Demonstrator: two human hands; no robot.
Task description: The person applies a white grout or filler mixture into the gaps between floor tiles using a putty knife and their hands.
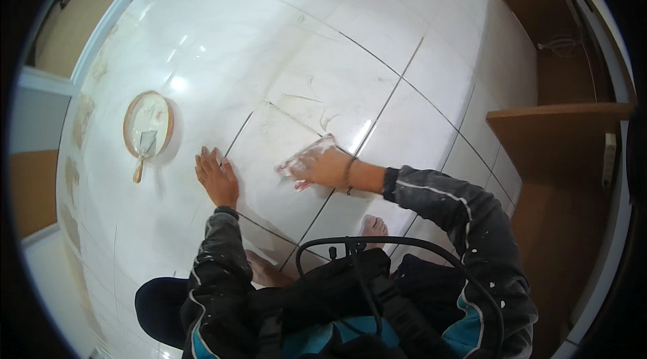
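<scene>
My right hand presses a white and reddish cloth against the tiled floor, close to a dark joint between tiles. Part of the cloth is hidden under the palm and fingers. To its left, my left hand rests on the tiles with its fingers stretched out and nothing in it. Farther left stands a round, shallow bowl with whitish paste inside. A putty knife leans in the bowl, its wooden handle sticking out over the near rim.
Brown wooden shelving lines the right side, with a socket strip on it. A pale frame edges the floor at the left. My bare foot is just below the right forearm. Whitish smears cover many tiles and joints.
</scene>
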